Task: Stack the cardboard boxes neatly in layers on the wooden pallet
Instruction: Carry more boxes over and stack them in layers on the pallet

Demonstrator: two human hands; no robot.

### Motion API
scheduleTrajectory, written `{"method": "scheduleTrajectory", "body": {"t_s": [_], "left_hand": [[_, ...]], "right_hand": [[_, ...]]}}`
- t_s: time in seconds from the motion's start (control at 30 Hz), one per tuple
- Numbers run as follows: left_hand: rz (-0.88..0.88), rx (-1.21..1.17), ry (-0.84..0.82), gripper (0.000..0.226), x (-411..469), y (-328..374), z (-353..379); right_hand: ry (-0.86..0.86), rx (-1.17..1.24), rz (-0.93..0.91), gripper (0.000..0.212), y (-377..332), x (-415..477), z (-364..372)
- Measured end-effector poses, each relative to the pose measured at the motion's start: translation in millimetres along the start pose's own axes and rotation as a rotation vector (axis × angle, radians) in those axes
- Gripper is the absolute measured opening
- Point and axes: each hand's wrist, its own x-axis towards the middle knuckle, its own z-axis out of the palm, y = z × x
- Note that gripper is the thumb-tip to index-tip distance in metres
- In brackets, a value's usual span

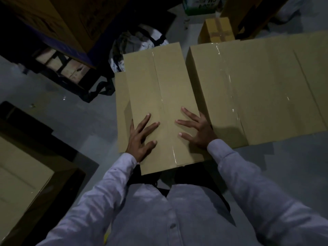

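Observation:
A taped brown cardboard box (158,89) lies in front of me, its long side running away from me. It sits a little askew on a lower box (121,110) whose edge shows at its left. My left hand (142,137) rests flat on the top near the left edge, fingers spread. My right hand (197,128) lies flat on the top near the right edge, fingers spread too. Right of it stands a wider taped box (257,89), level with the top one and almost touching it. No pallet wood shows under the boxes.
A small taped box (217,30) stands behind the wide box. A dark bag (134,41) lies beyond the stack. Large cartons on a pallet (58,20) fill the upper left. Another carton (21,176) sits at the lower left. Grey floor lies between them.

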Motion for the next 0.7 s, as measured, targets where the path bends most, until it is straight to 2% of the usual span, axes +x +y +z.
{"method": "scheduleTrajectory", "body": {"t_s": [0.13, 0.27, 0.37, 0.57, 0.7], "left_hand": [[-0.027, 0.01, -0.022, 0.065, -12.1, 29.3, -53.8], [-0.037, 0.061, 0.038, 0.067, -33.0, 66.0, -114.8], [-0.061, 0.088, 0.18, 0.067, -69.4, 100.5, -151.9], [-0.19, 0.163, 0.51, 0.065, -187.4, 175.1, -182.6], [-0.275, 0.318, 0.644, 0.068, -274.7, 209.7, -200.2]], "right_hand": [[0.009, 0.039, -0.007, 0.05, -57.0, 2.8, -19.0], [-0.005, 0.106, -0.033, 0.05, -111.5, 10.5, -33.2], [-0.002, 0.162, -0.144, 0.049, -151.5, 20.2, -34.3], [-0.185, 0.217, -0.416, 0.048, -244.9, 26.5, -22.7], [-0.312, 0.252, -0.557, 0.051, -314.7, 6.2, -2.1]]}}
